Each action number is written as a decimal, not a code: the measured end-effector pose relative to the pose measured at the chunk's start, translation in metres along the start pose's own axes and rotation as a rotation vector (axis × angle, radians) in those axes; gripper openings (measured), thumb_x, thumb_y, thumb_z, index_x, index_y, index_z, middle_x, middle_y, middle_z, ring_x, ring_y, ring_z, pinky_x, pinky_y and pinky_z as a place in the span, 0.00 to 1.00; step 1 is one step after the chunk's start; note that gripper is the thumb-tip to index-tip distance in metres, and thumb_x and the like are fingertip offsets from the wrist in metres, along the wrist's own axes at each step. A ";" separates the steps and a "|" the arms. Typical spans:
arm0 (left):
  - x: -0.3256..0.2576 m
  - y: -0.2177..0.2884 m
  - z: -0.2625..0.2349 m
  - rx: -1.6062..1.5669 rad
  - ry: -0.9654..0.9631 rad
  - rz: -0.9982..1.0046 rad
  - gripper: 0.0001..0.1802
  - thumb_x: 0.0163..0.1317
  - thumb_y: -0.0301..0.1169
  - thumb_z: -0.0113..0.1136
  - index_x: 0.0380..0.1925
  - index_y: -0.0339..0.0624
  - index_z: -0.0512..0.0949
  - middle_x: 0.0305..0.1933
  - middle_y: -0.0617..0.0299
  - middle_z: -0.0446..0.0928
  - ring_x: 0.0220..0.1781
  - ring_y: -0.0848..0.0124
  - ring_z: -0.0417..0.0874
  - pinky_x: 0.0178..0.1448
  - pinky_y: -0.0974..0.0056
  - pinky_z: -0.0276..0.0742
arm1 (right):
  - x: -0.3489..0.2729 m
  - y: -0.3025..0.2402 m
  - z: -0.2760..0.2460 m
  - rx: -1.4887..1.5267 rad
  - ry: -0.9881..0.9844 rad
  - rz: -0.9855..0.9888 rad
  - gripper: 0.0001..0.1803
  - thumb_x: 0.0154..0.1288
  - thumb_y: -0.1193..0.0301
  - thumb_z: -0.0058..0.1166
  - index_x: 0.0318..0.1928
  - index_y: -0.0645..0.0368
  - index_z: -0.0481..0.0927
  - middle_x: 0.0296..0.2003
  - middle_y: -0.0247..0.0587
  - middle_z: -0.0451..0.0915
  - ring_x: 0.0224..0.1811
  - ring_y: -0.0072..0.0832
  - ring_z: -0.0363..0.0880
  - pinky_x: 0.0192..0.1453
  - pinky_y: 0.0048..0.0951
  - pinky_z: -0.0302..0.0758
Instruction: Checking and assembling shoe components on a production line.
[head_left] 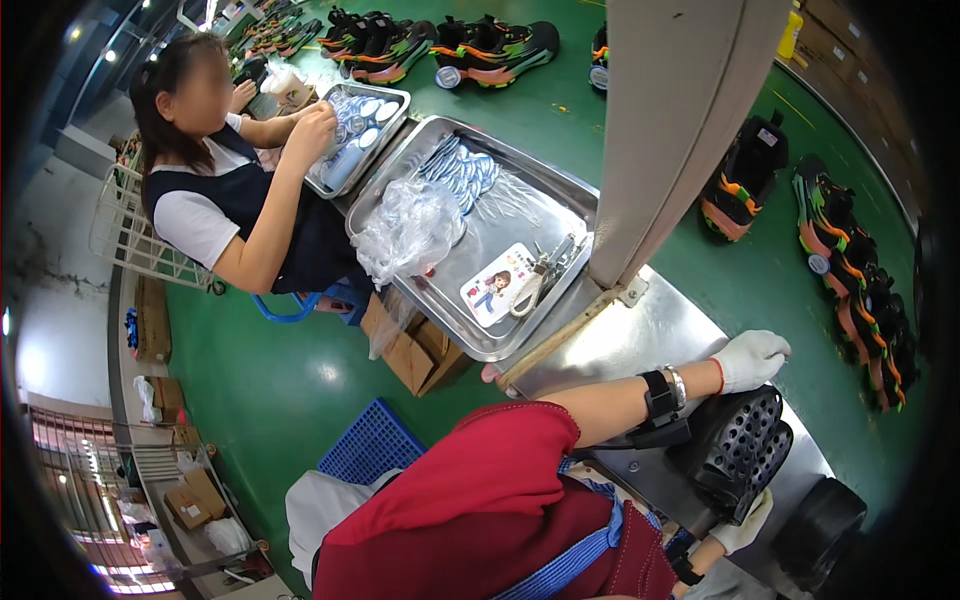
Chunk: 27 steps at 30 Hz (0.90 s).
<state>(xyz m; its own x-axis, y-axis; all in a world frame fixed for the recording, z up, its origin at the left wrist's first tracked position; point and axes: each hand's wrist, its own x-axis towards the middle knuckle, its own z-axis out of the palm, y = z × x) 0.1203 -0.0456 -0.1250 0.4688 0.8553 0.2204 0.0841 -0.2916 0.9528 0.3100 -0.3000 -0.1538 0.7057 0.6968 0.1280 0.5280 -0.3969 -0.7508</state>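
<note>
My left hand (752, 360) wears a white glove and reaches over the edge of the green surface. Its fingers are curled in, and whether anything is inside them is hidden. Below that wrist lies a black piece with many round holes (752, 447), on the metal tabletop (660, 330). My right hand (745, 525), also in a white glove, is against the near end of this black piece, with most of its fingers out of sight. A second black, rounded object (820, 532) sits to the right of the right hand.
Black sports shoes with orange and green soles (495, 50) stand along the green surface (560, 110). A grey post (680, 130) rises beside the metal tray (480, 345) of round labels, plastic bags and a card. Another person (230, 190) handles labels at a second tray (395, 118).
</note>
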 end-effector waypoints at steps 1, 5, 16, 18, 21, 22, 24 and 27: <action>0.000 0.001 -0.001 -0.007 -0.004 -0.013 0.16 0.63 0.32 0.46 0.43 0.35 0.79 0.45 0.47 0.80 0.51 0.51 0.79 0.59 0.56 0.72 | 0.000 -0.001 0.000 -0.054 0.015 -0.010 0.15 0.75 0.67 0.44 0.50 0.66 0.76 0.43 0.44 0.79 0.45 0.30 0.76 0.56 0.29 0.70; 0.002 0.001 0.000 -0.005 -0.014 -0.011 0.16 0.63 0.32 0.47 0.43 0.35 0.78 0.45 0.47 0.80 0.51 0.51 0.79 0.58 0.56 0.73 | 0.002 0.001 0.000 -0.090 0.014 -0.006 0.15 0.75 0.67 0.44 0.50 0.66 0.76 0.43 0.44 0.80 0.45 0.31 0.76 0.56 0.29 0.70; -0.001 0.001 0.000 -0.045 0.024 -0.038 0.16 0.63 0.33 0.48 0.43 0.36 0.79 0.44 0.47 0.81 0.50 0.52 0.80 0.57 0.57 0.73 | -0.002 -0.005 0.001 -0.015 -0.019 0.002 0.15 0.74 0.67 0.45 0.49 0.66 0.76 0.43 0.45 0.80 0.45 0.32 0.77 0.56 0.30 0.71; -0.001 0.000 0.000 -0.036 0.021 -0.041 0.16 0.63 0.33 0.47 0.43 0.36 0.79 0.44 0.47 0.81 0.50 0.52 0.80 0.57 0.57 0.73 | 0.001 0.003 0.002 -0.039 -0.018 -0.007 0.15 0.74 0.67 0.45 0.49 0.67 0.76 0.43 0.45 0.80 0.45 0.32 0.77 0.56 0.29 0.71; -0.001 0.002 -0.001 -0.047 0.026 -0.042 0.16 0.63 0.34 0.47 0.43 0.36 0.79 0.44 0.47 0.81 0.50 0.52 0.80 0.57 0.57 0.73 | 0.003 0.009 0.002 -0.065 -0.020 -0.011 0.15 0.74 0.67 0.45 0.49 0.67 0.76 0.42 0.45 0.80 0.45 0.32 0.77 0.55 0.29 0.71; 0.000 0.005 0.000 -0.043 0.024 -0.025 0.16 0.64 0.34 0.47 0.43 0.36 0.79 0.44 0.47 0.80 0.50 0.52 0.80 0.57 0.57 0.73 | 0.003 0.009 -0.001 -0.068 -0.017 -0.007 0.15 0.74 0.67 0.46 0.49 0.67 0.76 0.42 0.46 0.80 0.45 0.32 0.77 0.55 0.28 0.71; 0.002 0.005 0.005 -0.008 0.014 0.048 0.16 0.64 0.34 0.47 0.44 0.37 0.79 0.44 0.47 0.80 0.49 0.52 0.80 0.57 0.56 0.73 | 0.002 0.008 -0.006 -0.019 -0.016 0.029 0.14 0.74 0.68 0.46 0.49 0.67 0.76 0.42 0.46 0.80 0.45 0.32 0.77 0.55 0.28 0.71; 0.002 -0.003 0.001 0.107 -0.005 0.154 0.16 0.64 0.34 0.47 0.45 0.37 0.78 0.47 0.48 0.80 0.52 0.54 0.80 0.60 0.58 0.73 | 0.000 -0.014 -0.003 -0.043 0.010 0.010 0.11 0.73 0.73 0.47 0.48 0.66 0.78 0.41 0.43 0.81 0.44 0.30 0.77 0.55 0.29 0.72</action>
<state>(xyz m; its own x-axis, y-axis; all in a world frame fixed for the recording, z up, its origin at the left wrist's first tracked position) 0.1215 -0.0436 -0.1274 0.4876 0.7951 0.3607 0.1036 -0.4629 0.8803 0.3038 -0.2963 -0.1418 0.7160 0.6864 0.1273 0.5404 -0.4295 -0.7235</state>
